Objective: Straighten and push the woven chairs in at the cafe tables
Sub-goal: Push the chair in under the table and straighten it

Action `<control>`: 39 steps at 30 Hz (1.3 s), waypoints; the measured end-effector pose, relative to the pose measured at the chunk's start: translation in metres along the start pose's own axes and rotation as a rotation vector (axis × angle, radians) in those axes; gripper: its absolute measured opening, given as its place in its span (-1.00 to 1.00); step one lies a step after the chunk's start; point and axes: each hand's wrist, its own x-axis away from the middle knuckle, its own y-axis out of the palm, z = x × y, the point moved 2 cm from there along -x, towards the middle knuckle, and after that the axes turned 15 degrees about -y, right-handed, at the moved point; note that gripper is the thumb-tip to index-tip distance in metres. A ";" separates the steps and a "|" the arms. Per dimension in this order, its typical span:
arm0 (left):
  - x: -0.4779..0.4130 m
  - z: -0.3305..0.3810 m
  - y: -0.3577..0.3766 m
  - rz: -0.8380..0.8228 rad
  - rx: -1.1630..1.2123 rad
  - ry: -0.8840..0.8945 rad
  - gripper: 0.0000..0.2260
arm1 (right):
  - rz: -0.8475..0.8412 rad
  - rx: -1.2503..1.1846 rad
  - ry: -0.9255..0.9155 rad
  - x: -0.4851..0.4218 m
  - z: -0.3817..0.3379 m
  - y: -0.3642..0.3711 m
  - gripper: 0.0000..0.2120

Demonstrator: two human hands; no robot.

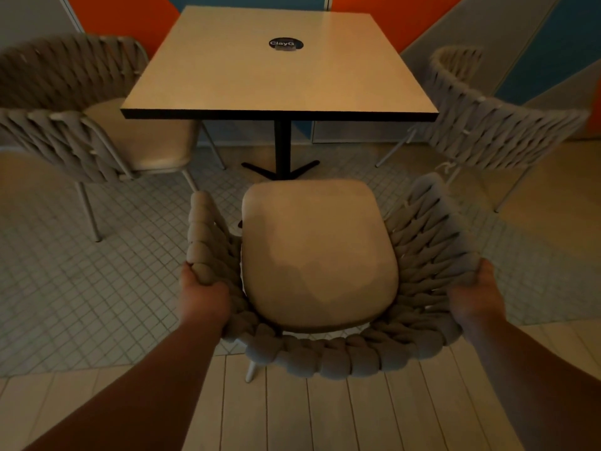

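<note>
At far left, the left chair (65, 138) is tucked partly under the table (279, 79). The left hand (203, 296) is clenched on the woven rim of the near chair (318, 252), the right hand (476, 294) on the opposite side, likely so it can be steered squarely; its seat lies short of the table. The right chair (494, 138) is angled outward. "ClayG" is printed on a black sticker (286, 44)

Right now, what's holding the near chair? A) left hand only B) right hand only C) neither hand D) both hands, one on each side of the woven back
D: the left hand and the right hand each grip one side of the woven chair at its backrest.
</note>
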 end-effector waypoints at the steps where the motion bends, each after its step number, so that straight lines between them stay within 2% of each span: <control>1: -0.001 0.001 0.000 0.000 -0.005 0.000 -0.32 | 0.003 0.004 0.003 0.001 -0.002 0.000 -0.28; 10: -0.028 0.016 -0.006 0.037 -0.077 0.010 -0.30 | 0.073 -0.051 -0.005 0.007 -0.008 0.017 -0.24; 14: -0.025 0.014 -0.009 0.044 -0.109 0.030 -0.30 | 0.015 -0.039 0.009 0.007 -0.006 0.016 -0.19; 16: -0.020 0.019 -0.014 0.025 -0.183 0.040 -0.30 | -0.064 -0.117 -0.017 0.007 -0.008 0.012 -0.21; 18: -0.008 0.027 -0.020 0.039 -0.446 0.048 -0.18 | -0.151 -0.173 -0.036 0.010 -0.015 -0.002 -0.14; 19: 0.002 0.030 -0.024 0.064 -0.639 0.099 -0.09 | -0.172 -0.146 -0.041 0.015 -0.017 -0.011 -0.05; 21: 0.035 0.043 -0.026 0.075 -0.904 0.365 -0.02 | -0.161 0.015 -0.058 0.028 -0.027 -0.041 0.13; 22: 0.049 0.047 -0.025 0.032 -0.954 0.489 -0.02 | -0.184 0.145 -0.096 0.035 -0.032 -0.049 0.17; 25: 0.105 0.070 -0.024 -0.103 -1.076 0.667 -0.01 | -0.301 0.506 -0.329 0.072 -0.053 -0.085 0.17; 27: 0.144 0.087 -0.031 -0.143 -1.154 0.729 0.00 | -0.363 0.553 -0.441 0.099 -0.071 -0.108 0.15; 30: 0.193 0.108 -0.049 -0.166 -1.226 0.797 0.00 | -0.381 0.544 -0.508 0.131 -0.091 -0.141 0.14; 39: 0.268 0.108 -0.091 -0.157 -1.314 0.851 -0.08 | -0.490 0.559 -0.551 0.204 -0.110 -0.181 0.19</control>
